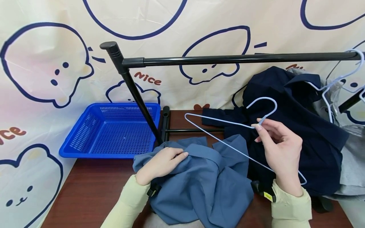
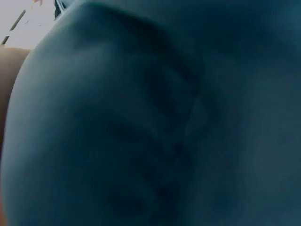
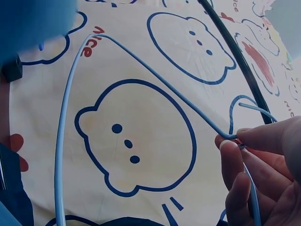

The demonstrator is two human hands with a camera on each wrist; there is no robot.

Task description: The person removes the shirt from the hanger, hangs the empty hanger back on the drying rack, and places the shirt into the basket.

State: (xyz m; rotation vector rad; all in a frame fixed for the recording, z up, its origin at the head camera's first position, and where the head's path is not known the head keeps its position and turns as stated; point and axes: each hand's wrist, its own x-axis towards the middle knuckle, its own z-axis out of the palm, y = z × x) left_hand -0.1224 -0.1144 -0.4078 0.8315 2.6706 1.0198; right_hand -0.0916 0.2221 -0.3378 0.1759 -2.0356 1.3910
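In the head view, my right hand pinches a light blue wire hanger at the neck, just below its hook. The hanger tilts, one shoulder up to the left and the other down behind my wrist. The right wrist view shows thumb and fingertips closed on the wire. My left hand grips a crumpled blue-grey collared shirt beside its collar, fingers partly hidden by the cloth. Close-up blue cloth fills most of the left wrist view. The hanger overlaps the shirt's upper right part in the head view.
A black rack bar runs across above the brown table. A blue plastic basket sits at the back left, behind the rack post. At right, dark navy clothing lies below another hanger on the bar.
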